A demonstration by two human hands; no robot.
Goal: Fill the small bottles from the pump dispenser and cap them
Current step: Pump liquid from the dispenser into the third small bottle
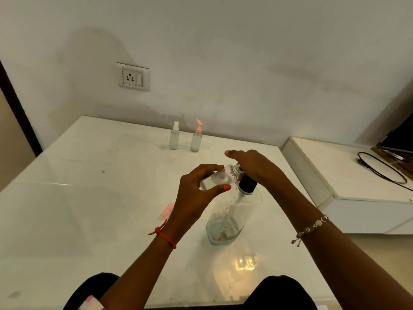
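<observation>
A large clear pump dispenser [230, 218] with a black collar stands on the white table [89, 209], a little liquid at its bottom. My left hand [196, 195] grips a small clear bottle [216, 179], tilted with its open neck at the pump's nozzle. My right hand [250, 164] rests on top of the black pump head, fingers over it; the nozzle is mostly hidden. A pink cap [167, 210] lies on the table just left of my left wrist.
Two small capped bottles stand near the back wall: one with a white sprayer [174, 136], one with a pink pump [196, 137]. A lower white surface [357, 175] with a black cable [380, 168] lies to the right. A wall socket [133, 77] is behind.
</observation>
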